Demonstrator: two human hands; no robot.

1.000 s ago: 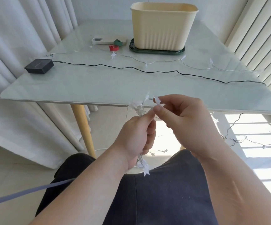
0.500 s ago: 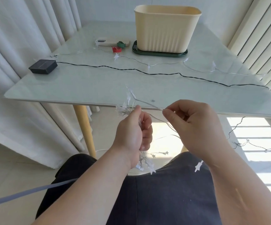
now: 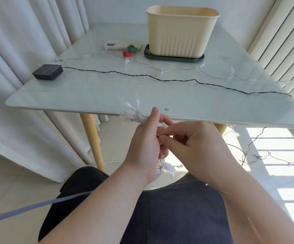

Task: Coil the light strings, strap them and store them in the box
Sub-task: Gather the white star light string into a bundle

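Note:
My left hand (image 3: 145, 148) grips a coiled bundle of star light string (image 3: 133, 114) just below the near table edge; stars stick out above and below the fist. My right hand (image 3: 197, 147) pinches the thin wire right against the left hand's fingers. More of the clear string (image 3: 181, 69) trails across the table and down to the floor at right. A second string with a black wire (image 3: 160, 80) runs from a black solar box (image 3: 47, 72). The cream box (image 3: 181, 30) stands at the table's far side on a dark green lid (image 3: 174, 58).
A red strap (image 3: 126, 53) and a green strap (image 3: 131, 48) lie by a beige flat case (image 3: 121, 46) left of the box. White curtains hang at left, blinds at right. Tangled wire (image 3: 269, 155) lies on the sunlit floor. A wooden table leg (image 3: 91, 140) stands near my knees.
My right hand has moved left, bringing the wire in to the left hand's fingers. The stretch of wire that hung between the hands is gone. The bundle stays in the left hand.

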